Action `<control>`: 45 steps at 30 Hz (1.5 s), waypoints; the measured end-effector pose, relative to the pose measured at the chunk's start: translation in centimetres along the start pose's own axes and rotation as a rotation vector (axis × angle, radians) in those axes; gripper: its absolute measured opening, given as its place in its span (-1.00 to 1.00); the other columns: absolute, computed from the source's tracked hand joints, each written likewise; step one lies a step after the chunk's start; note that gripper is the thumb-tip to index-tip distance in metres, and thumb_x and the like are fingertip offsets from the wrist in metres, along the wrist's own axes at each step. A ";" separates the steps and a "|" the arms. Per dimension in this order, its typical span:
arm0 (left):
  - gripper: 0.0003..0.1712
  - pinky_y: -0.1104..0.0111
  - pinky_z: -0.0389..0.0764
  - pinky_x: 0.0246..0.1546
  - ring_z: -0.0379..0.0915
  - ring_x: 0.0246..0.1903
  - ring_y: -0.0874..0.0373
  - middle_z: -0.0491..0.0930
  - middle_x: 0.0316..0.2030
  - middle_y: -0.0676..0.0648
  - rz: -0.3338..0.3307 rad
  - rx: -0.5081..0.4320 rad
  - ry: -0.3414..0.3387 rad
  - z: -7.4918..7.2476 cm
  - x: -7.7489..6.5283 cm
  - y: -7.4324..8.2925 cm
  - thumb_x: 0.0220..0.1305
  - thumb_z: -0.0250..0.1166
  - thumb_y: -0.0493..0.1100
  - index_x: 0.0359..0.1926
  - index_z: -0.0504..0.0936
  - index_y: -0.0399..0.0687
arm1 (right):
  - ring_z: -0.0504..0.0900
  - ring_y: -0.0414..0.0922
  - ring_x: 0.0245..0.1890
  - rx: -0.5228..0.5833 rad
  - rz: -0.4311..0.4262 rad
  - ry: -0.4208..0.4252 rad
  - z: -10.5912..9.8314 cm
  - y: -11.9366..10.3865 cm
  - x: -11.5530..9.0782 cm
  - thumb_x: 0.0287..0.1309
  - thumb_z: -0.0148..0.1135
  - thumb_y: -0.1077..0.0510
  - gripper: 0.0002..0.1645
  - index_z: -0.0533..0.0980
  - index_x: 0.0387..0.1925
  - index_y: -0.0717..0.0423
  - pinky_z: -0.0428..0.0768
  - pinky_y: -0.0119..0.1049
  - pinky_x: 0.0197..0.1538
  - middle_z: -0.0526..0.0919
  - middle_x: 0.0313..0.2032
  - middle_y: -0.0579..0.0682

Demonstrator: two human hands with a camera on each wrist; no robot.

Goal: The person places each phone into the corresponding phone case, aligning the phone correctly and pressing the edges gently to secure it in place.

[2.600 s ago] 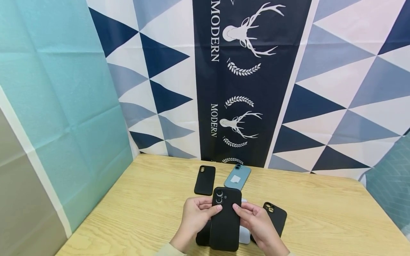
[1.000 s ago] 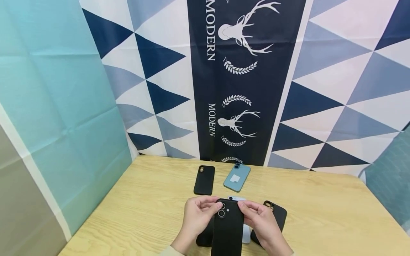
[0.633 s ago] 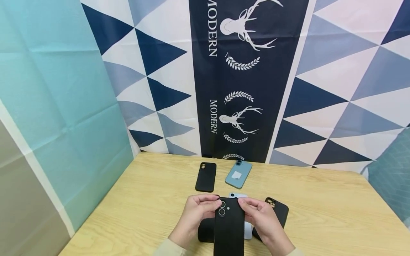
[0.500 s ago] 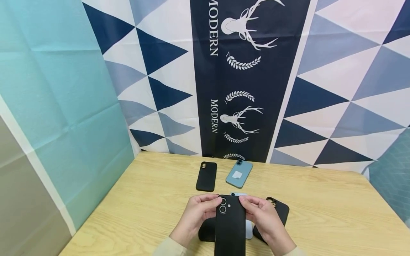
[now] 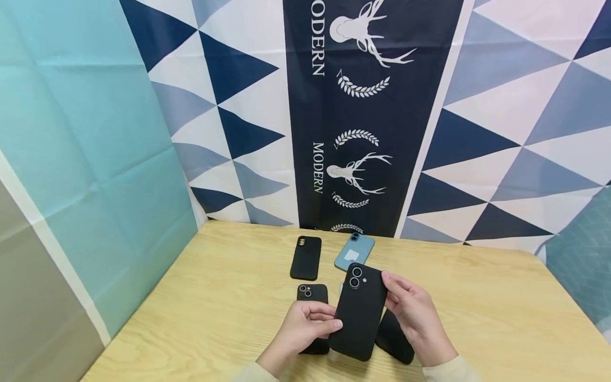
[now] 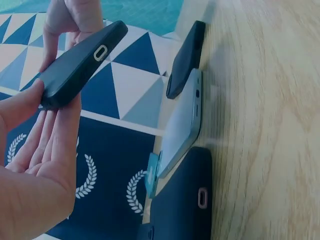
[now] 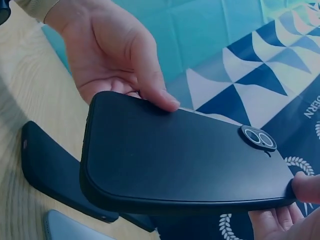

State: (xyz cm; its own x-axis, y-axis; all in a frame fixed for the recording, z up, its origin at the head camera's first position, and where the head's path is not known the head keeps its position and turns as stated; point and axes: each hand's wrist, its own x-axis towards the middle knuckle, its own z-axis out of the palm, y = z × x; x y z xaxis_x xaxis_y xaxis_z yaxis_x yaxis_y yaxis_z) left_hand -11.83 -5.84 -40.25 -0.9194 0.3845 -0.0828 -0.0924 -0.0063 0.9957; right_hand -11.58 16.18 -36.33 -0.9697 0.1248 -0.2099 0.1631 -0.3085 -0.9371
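Note:
Both hands hold up a phone in a black case (image 5: 359,313), its back and two ringed camera lenses facing the head camera, its top leaning right. The left hand (image 5: 307,326) pinches its lower left edge, thumb on the back. The right hand (image 5: 420,321) pinches its upper right edge near the corner. In the right wrist view, a pale sliver shows along the case's edge by the left thumb. Beneath the left hand lies another black-cased phone (image 5: 312,293), partly covered. A black case (image 5: 395,339) lies partly hidden by the right hand.
At the back of the wooden table (image 5: 229,297) lie a black phone case (image 5: 305,258) with open camera holes and a blue phone (image 5: 358,246) with a white label. A pale phone (image 6: 180,120) lies between the nearer black ones, mostly hidden from the head view. Patterned cloth hangs behind.
The held phone has risen and tilted to the right. The left hand has slid from the top left corner to the lower left edge; the right hand has moved right, uncovering the left black-cased phone.

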 end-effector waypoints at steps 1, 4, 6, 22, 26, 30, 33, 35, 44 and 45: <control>-0.65 0.42 0.72 -0.37 0.61 -0.45 0.42 0.75 -0.28 -0.32 0.006 0.003 0.009 0.1 0.0 0.0 0.11 0.41 -0.33 -0.11 0.65 -0.51 | 0.69 -0.42 -0.32 0.007 0.002 -0.006 -0.1 0.0 0.1 0.42 0.07 0.17 -0.55 0.67 -0.53 -0.32 0.68 -0.50 -0.14 0.70 -0.41 -0.36; -0.67 0.47 0.70 -0.41 0.61 -0.47 0.42 0.74 -0.29 -0.37 0.020 0.015 0.043 0.1 0.1 0.0 0.07 0.43 -0.36 -0.14 0.66 -0.51 | 0.69 -0.41 -0.29 0.024 0.023 -0.015 -0.2 0.0 0.1 0.43 0.06 0.15 -0.57 0.66 -0.50 -0.30 0.68 -0.50 -0.12 0.71 -0.39 -0.35; -0.68 0.50 0.69 -0.42 0.61 -0.48 0.43 0.74 -0.30 -0.37 0.021 0.023 0.063 0.1 0.0 0.0 0.06 0.43 -0.37 -0.15 0.68 -0.50 | 0.69 -0.41 -0.27 0.026 0.044 -0.012 -0.2 0.1 0.1 0.44 0.04 0.15 -0.59 0.65 -0.48 -0.28 0.68 -0.49 -0.10 0.71 -0.38 -0.34; -0.59 0.42 0.72 -0.34 0.64 -0.44 0.39 0.77 -0.25 -0.25 -0.045 -0.025 0.223 -2.7 -0.2 1.2 0.10 0.40 -0.36 -0.03 0.62 -0.54 | 0.75 -0.30 -0.12 -0.334 0.042 -0.074 -1.7 -0.8 0.6 0.38 0.13 -0.03 -0.29 0.28 0.35 0.37 0.67 -0.38 0.06 0.74 0.01 -0.02; -0.57 0.44 0.72 -0.36 0.66 -0.45 0.36 0.79 -0.30 -0.14 -0.071 -0.049 0.253 -4.2 -0.4 1.1 0.11 0.39 -0.36 -0.01 0.60 -0.57 | 0.74 -0.32 -0.10 -0.496 0.015 -0.083 -3.0 -0.6 0.7 0.36 0.17 -0.03 -0.31 0.33 0.30 0.37 0.67 -0.34 0.08 0.66 0.13 0.15; -0.58 0.44 0.71 -0.38 0.68 -0.46 0.32 0.79 -0.33 -0.10 -0.106 -0.042 0.284 -5.2 -0.5 0.9 0.12 0.39 -0.35 -0.02 0.60 -0.55 | 0.73 -0.23 -0.07 -0.694 -0.034 -0.076 -4.3 -0.1 0.9 0.32 0.23 0.02 -0.38 0.42 0.23 0.38 0.69 -0.29 0.05 0.65 0.12 0.24; -0.60 0.45 0.70 -0.41 0.67 -0.48 0.30 0.79 -0.35 -0.10 -0.142 -0.016 0.325 -5.7 -0.5 0.6 0.11 0.41 -0.33 -0.04 0.63 -0.52 | 0.72 -0.02 0.00 -0.899 -0.084 -0.052 -5.0 0.5 1.2 0.25 0.30 0.03 -0.42 0.49 0.16 0.34 0.69 -0.19 0.03 0.65 0.09 0.27; -0.60 0.46 0.67 -0.45 0.65 -0.50 0.30 0.78 -0.36 -0.09 -0.166 0.008 0.357 -6.1 -0.6 0.4 0.11 0.42 -0.31 -0.05 0.64 -0.50 | 0.68 0.12 0.05 -1.048 -0.106 -0.036 -5.2 0.9 1.4 0.16 0.38 0.00 -0.38 0.51 0.14 0.32 0.67 -0.09 0.06 0.63 0.10 0.31; -0.59 0.48 0.61 -0.51 0.62 -0.54 0.29 0.77 -0.42 -0.06 -0.249 0.081 0.459 -7.9 -0.9 -1.0 0.09 0.44 -0.27 -0.07 0.65 -0.47 | 0.54 0.37 0.11 -1.372 -0.133 -0.032 -6.4 3.2 1.6 -0.28 0.64 -0.09 0.06 0.41 0.20 0.42 0.58 0.17 0.10 0.51 0.15 0.48; -0.58 0.48 0.61 -0.51 0.61 -0.54 0.29 0.77 -0.42 -0.07 -0.251 0.086 0.463 -8.1 -1.0 -1.1 0.09 0.44 -0.26 -0.06 0.65 -0.48 | 0.54 0.38 0.11 -1.376 -0.136 -0.030 -6.4 3.3 1.6 -0.30 0.65 -0.09 0.09 0.40 0.21 0.43 0.58 0.18 0.10 0.50 0.15 0.49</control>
State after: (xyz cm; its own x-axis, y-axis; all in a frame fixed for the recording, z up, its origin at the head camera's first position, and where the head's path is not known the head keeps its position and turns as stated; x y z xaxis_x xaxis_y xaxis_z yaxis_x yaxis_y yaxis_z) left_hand -13.92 -13.71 -41.61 -0.9475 -0.0828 -0.3089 -0.3171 0.1165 0.9412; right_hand -11.43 21.41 -41.57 -0.9929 0.0529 -0.1065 0.0973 0.8766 -0.4713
